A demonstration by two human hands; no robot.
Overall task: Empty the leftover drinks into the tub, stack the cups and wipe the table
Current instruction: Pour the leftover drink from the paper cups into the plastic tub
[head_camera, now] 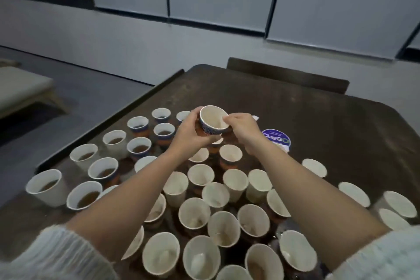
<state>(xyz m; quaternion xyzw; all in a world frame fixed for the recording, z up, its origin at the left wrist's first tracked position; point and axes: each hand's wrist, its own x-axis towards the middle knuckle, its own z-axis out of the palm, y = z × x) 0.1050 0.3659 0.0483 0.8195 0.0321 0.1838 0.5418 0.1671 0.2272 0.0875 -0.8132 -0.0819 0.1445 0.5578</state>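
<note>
I hold one paper cup (213, 120) above the middle of the dark table (306, 125), its mouth tilted toward me; its inside looks empty. My left hand (189, 134) wraps its side from the left. My right hand (243, 129) pinches its rim from the right. Several paper cups with brown drink (86, 198) stand on the left part of the table. Several cups that look empty (194, 212) crowd the near middle and right. No tub is in view.
A round purple sticker or lid reading "ClayGO" (276, 138) lies just right of my right hand. A dark chair back (288, 75) stands at the table's far edge. A pale bench (22, 91) sits on the floor at the left.
</note>
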